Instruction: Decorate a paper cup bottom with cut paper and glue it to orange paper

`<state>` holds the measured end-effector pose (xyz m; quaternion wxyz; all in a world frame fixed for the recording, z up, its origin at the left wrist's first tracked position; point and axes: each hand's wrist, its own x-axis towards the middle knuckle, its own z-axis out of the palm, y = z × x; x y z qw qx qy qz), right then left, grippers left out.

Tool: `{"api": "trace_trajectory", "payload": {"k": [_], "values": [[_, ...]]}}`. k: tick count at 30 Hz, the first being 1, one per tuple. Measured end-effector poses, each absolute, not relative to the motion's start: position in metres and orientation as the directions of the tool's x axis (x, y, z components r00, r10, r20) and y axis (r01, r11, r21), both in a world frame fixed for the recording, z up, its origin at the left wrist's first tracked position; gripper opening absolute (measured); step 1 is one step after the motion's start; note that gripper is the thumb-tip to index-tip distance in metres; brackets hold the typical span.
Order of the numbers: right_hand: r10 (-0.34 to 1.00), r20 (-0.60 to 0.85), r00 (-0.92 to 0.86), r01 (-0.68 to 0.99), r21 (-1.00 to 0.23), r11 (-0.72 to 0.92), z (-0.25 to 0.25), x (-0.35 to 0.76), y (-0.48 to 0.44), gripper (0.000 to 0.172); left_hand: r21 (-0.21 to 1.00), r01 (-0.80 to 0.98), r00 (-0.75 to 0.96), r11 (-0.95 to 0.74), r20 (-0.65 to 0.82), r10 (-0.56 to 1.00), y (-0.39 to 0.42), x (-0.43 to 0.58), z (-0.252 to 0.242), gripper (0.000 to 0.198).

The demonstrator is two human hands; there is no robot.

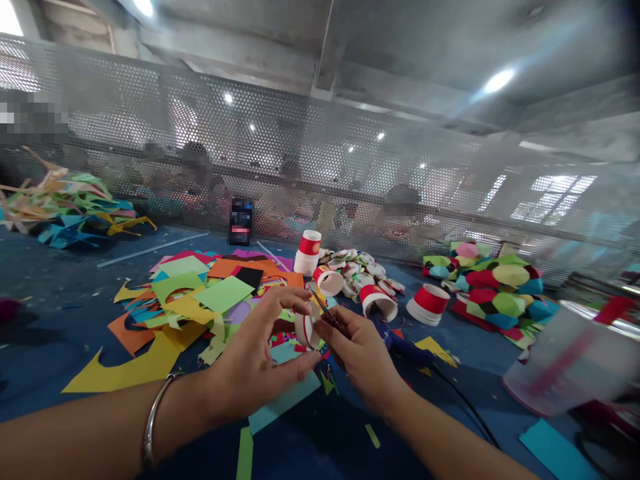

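Observation:
My left hand (260,340), with a silver bangle at the wrist, curves its fingers and thumb around a small white paper cup piece (304,330) with a red line. My right hand (361,347) grips scissors (324,305), whose dark blades point up and left beside the cup piece. The right fingers cover most of the handles. Beyond the hands lie a tipped red-and-white paper cup (379,303) and another paper cup (328,281). Underneath, coloured paper scraps (287,353) are strewn on the blue table.
Coloured paper sheets (195,293) are heaped at left. Behind stand stacked cups (308,253), a pile of cup rounds (357,267) and a phone (241,221). At right are an upturned cup (429,304), coloured paper balls (500,287), a black cord (465,400) and a translucent tub (560,360).

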<state>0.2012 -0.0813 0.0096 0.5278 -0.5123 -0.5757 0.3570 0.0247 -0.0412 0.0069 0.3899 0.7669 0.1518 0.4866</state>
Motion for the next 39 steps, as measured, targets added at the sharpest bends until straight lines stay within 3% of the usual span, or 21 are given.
{"api": "trace_trajectory", "payload": {"k": [3, 7, 9, 12, 17, 22, 29, 34, 39], "values": [[0.95, 0.307, 0.059, 0.326, -0.905, 0.272, 0.011, 0.205, -0.081, 0.027, 0.863, -0.147, 0.518, -0.482, 0.483, 0.706, -0.039, 0.024, 0.009, 0.021], [0.935, 0.352, 0.039, 0.459, -0.838, 0.296, 0.006, 0.209, -0.081, 0.02, 0.937, -0.076, 0.515, -0.341, 0.33, 0.791, -0.03, 0.025, 0.006, 0.026], [0.925, 0.377, 0.039, 0.492, -0.813, 0.311, 0.002, 0.21, -0.081, 0.017, 0.962, 0.026, 0.588, -0.271, 0.205, 0.783, -0.028, 0.026, 0.004, 0.035], [0.918, 0.395, 0.036, 0.527, -0.788, 0.318, 0.0, 0.21, -0.08, 0.016, 0.961, 0.194, 0.696, -0.197, 0.007, 0.718, -0.027, 0.028, 0.001, 0.029], [0.92, 0.393, 0.005, 0.524, -0.784, 0.332, 0.007, 0.208, -0.086, 0.022, 0.997, -0.029, 0.677, -0.065, 0.067, 0.733, -0.026, 0.03, 0.001, 0.047], [0.899, 0.438, 0.001, 0.548, -0.752, 0.366, 0.013, 0.209, -0.093, 0.026, 0.985, -0.157, 0.592, 0.066, 0.041, 0.805, -0.027, 0.029, 0.007, 0.036], [0.903, 0.429, -0.005, 0.681, -0.66, 0.317, 0.013, 0.209, -0.092, 0.027, 0.979, -0.202, 0.437, 0.016, 0.075, 0.896, -0.026, 0.027, 0.013, 0.036], [0.911, 0.409, -0.048, 0.733, -0.605, 0.31, 0.011, 0.207, -0.089, 0.029, 0.985, -0.15, 0.403, -0.085, 0.139, 0.905, -0.027, 0.027, 0.012, 0.037], [0.908, 0.414, -0.068, 0.758, -0.57, 0.317, 0.011, 0.206, -0.09, 0.031, 0.989, -0.134, 0.42, -0.066, 0.117, 0.9, -0.028, 0.027, 0.014, 0.043]]}}
